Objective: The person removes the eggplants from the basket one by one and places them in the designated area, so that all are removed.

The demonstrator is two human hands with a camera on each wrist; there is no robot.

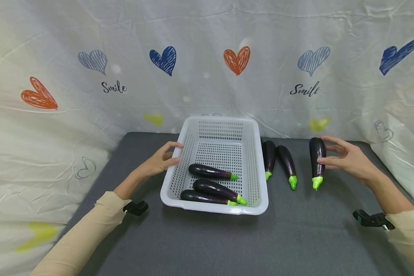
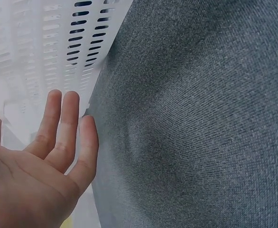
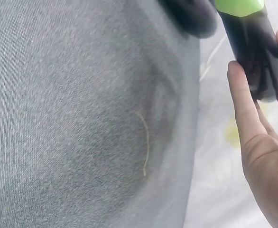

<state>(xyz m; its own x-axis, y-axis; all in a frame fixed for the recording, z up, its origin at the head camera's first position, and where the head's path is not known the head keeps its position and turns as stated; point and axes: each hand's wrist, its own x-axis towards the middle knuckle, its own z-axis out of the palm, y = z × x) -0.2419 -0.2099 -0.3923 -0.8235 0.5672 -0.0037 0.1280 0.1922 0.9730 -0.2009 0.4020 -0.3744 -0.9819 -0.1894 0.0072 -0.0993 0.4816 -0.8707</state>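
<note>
Eggplant [image 1: 316, 157] sits well out to the right of the white basket [image 1: 220, 208], green stem end toward the person. The right hand [image 1: 353, 161] has it pinched, thumb along its outer side around mid-length and fingers up by the rounded end. Can't tell from these angles if it's fully off the gray table [image 1: 234, 245].

Tbh I'd want a fuller wrap here. That skin looks glossy and probably slick, and the fat end is likely the heavy one, so thumb and fingers properly opposed around the thick part should stop it twisting. Firm is plenty, no need to squeeze.

Watch the two loose eggplants [image 1: 287, 163] lying between it and the basket's right side (maybe a bit of another peeking past the rim, too hidden to say). Anything carried low over there could knock them, so get height before going sideways.

The left hand [image 1: 155, 163] is at the basket's left rim, fingers extended and relaxed, not clamped on. Looks like a light touch. Fine for steadying, but I'd hook the thumb over if the basket slides.

Inside the basket, three eggplants [image 1: 212, 172] lie crosswise in the near half, stems to the right, and the far half has bare floor. That's the gentler spot for setting anything down: lower it, don't drop it.
</note>
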